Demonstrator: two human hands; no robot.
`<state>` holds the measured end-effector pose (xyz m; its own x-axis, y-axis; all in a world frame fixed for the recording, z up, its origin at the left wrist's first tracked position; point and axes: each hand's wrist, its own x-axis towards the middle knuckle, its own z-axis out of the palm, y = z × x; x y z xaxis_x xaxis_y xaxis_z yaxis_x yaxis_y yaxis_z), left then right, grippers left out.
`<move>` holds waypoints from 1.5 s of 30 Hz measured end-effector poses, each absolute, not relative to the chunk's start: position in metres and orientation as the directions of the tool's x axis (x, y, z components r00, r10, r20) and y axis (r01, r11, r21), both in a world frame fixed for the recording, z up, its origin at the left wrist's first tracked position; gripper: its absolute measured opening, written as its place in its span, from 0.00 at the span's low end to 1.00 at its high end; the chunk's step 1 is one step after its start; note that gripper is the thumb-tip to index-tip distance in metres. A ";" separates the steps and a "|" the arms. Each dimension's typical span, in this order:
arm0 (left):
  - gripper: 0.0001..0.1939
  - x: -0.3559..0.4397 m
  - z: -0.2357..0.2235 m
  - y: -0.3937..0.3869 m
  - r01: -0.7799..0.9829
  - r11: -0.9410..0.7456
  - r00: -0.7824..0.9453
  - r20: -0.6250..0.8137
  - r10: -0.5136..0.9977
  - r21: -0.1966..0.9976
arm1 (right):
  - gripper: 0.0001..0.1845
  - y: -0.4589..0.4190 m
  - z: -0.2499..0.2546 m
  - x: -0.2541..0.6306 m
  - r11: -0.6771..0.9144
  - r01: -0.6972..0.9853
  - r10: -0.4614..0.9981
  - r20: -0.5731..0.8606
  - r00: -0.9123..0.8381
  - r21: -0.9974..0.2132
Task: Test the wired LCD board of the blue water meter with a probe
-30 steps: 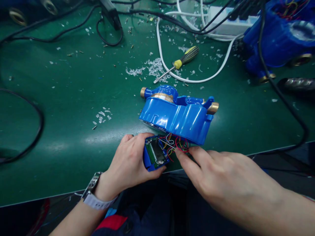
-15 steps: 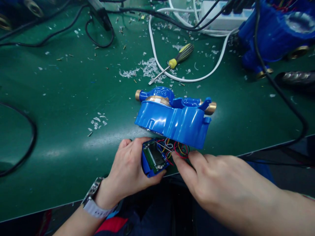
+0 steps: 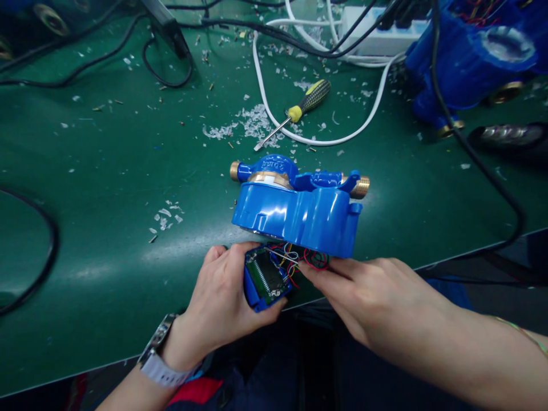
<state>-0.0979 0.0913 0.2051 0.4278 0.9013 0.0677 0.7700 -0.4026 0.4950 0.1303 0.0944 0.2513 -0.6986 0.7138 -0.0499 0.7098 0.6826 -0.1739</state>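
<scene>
My left hand (image 3: 226, 291) is wrapped round a small blue housing (image 3: 252, 294) with a green circuit board and dark display (image 3: 269, 273) in it. Thin coloured wires (image 3: 291, 258) run from this housing toward a blue water meter (image 3: 295, 214) with brass threaded ends, which lies on its side just beyond my hands. My right hand (image 3: 363, 291) is closed at the wires below the meter's right part. Its index finger points along them, and some fingertips are hidden under the meter's casing.
Beyond the meter lies a yellow and black screwdriver (image 3: 312, 97) among clear plastic scraps (image 3: 257, 121). A white cable (image 3: 342, 141) loops round it. A white power strip (image 3: 385, 31) and another blue meter body (image 3: 462, 68) stand at the back right. Black cables cross both sides of the green table (image 3: 107, 200).
My right hand has turned slightly, its fingers now closer together and farther under the meter's casing among the wires. My left hand keeps its hold on the housing. The view has shifted slightly.
</scene>
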 end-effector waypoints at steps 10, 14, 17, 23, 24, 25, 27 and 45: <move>0.30 -0.098 0.205 0.092 0.771 -0.403 0.434 0.057 0.899 0.494 | 0.25 0.097 0.244 0.135 0.650 0.705 0.724 -0.052 -0.688 -0.285; 0.29 -0.099 0.206 0.092 0.772 -0.404 0.433 0.060 0.900 0.491 | 0.24 0.094 0.231 0.140 0.756 0.645 0.654 0.094 -0.751 -0.110; 0.29 -0.100 0.206 0.092 0.768 -0.409 0.441 0.056 0.896 0.492 | 0.24 0.091 0.220 0.146 0.782 0.611 0.623 0.137 -0.770 -0.120; 0.29 -0.101 0.203 0.093 0.763 -0.416 0.436 0.080 0.896 0.495 | 0.18 0.091 0.207 0.149 0.597 0.563 0.745 0.133 -0.654 -0.572; 0.29 -0.101 0.203 0.094 0.761 -0.417 0.434 0.088 0.897 0.496 | 0.17 0.092 0.206 0.148 0.575 0.539 0.755 0.146 -0.639 -0.616; 0.29 -0.101 0.202 0.094 0.760 -0.418 0.433 0.091 0.897 0.498 | 0.16 0.092 0.205 0.147 0.556 0.516 0.764 0.157 -0.626 -0.652; 0.29 -0.101 0.202 0.095 0.759 -0.415 0.432 0.090 0.898 0.502 | 0.16 0.094 0.202 0.146 0.514 0.484 0.781 0.152 -0.606 -0.709; 0.32 -0.107 0.201 0.095 0.712 -0.454 0.473 0.111 0.874 0.535 | 0.15 0.101 0.206 0.153 0.437 0.404 0.785 0.121 -0.608 -0.804</move>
